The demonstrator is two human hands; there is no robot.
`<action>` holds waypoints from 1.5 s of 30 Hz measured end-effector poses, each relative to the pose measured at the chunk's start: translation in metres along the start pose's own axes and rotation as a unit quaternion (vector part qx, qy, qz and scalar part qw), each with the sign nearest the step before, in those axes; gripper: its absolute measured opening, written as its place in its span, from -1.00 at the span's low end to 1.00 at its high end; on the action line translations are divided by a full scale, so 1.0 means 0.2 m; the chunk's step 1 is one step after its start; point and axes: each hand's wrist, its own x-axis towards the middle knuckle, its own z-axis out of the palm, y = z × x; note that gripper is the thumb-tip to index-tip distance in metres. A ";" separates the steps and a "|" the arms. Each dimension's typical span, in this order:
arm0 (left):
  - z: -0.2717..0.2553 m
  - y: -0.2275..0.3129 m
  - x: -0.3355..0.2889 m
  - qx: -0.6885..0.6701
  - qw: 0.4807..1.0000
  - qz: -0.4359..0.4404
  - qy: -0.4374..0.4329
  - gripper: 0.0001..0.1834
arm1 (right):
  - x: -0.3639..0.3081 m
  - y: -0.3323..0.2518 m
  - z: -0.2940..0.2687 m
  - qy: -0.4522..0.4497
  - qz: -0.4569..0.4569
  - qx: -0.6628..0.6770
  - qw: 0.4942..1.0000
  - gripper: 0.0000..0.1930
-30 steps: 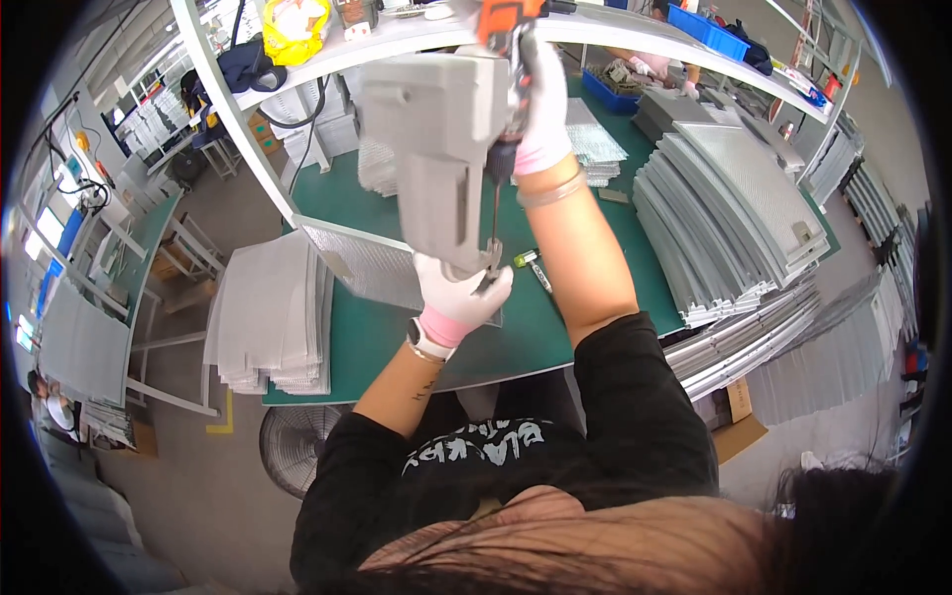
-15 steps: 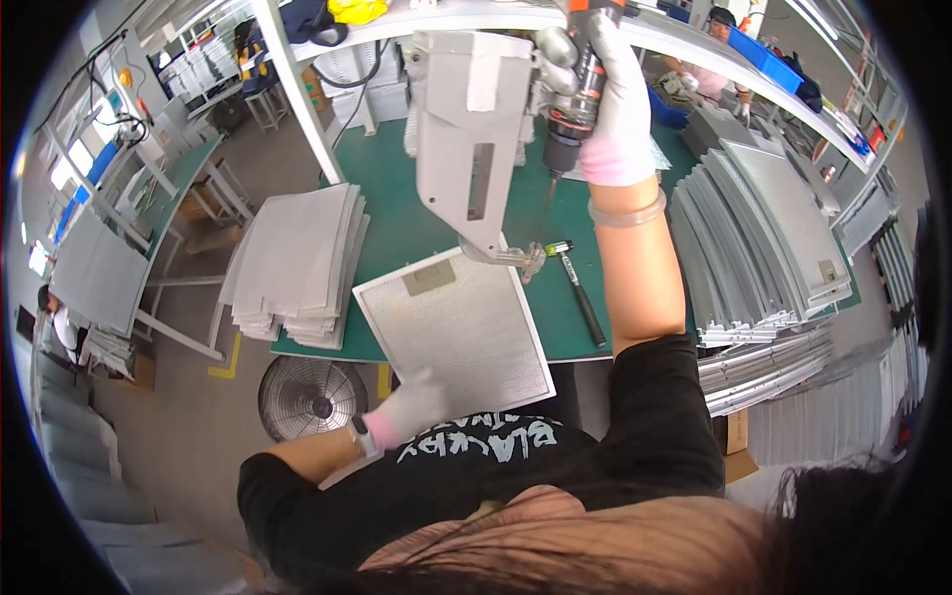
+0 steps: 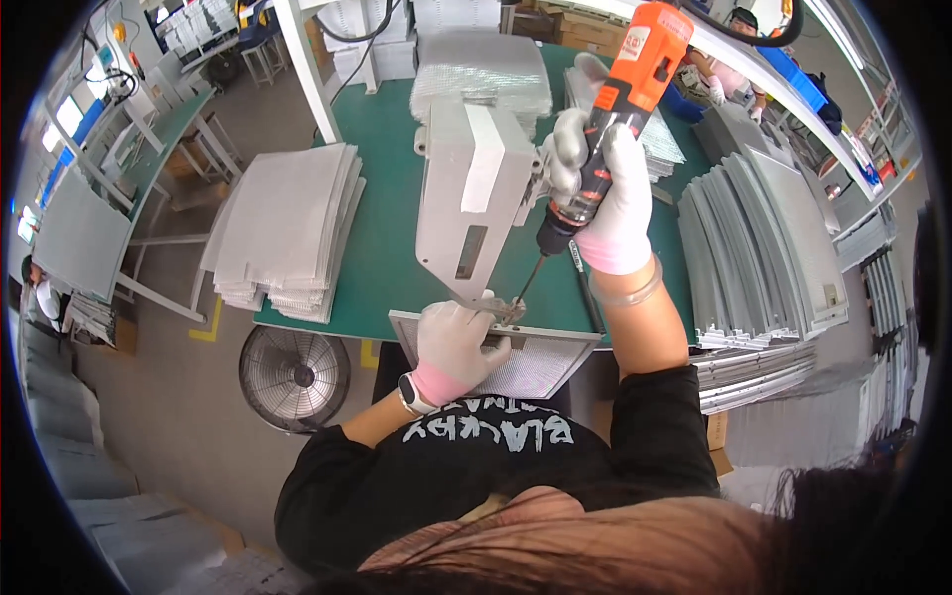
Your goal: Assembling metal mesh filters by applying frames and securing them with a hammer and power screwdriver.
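My right hand, in a white glove with a pink cuff, is wrapped round an orange and black power drill. The drill's long bit slants down to the small clear tip of a grey feeder housing, which stands left of it. Below that tip, a framed grey mesh panel lies tilted over the bench's near edge. My gloved left hand grips the panel at its far edge, thumb on the mesh side and fingers close to the tip. A hammer lies partly hidden behind the drill and right wrist.
Stacked mesh sheets sit on the green bench at left. Framed panels stand in a row at right, with more sheets at the back. A floor fan is below left. A co-worker sits far right.
My left hand has moved from the panel's near left side to its far edge. The panel has come nearer me and tilted. The drill and housing have moved lower in view and lean more.
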 end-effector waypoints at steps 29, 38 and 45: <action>0.07 -0.02 -0.15 -0.095 0.993 -0.010 -0.073 -0.63 | -0.33 0.26 -0.12 -0.090 0.147 0.139 0.975 -0.25; 0.04 -0.01 -0.14 -0.109 0.991 -0.008 -0.071 -0.62 | -0.34 0.26 -0.13 -0.065 0.146 0.122 0.979 -0.25; 0.02 -0.05 0.01 -0.036 0.997 0.000 -0.073 -0.77 | -0.05 0.06 -0.07 -0.037 0.016 0.016 0.999 -0.24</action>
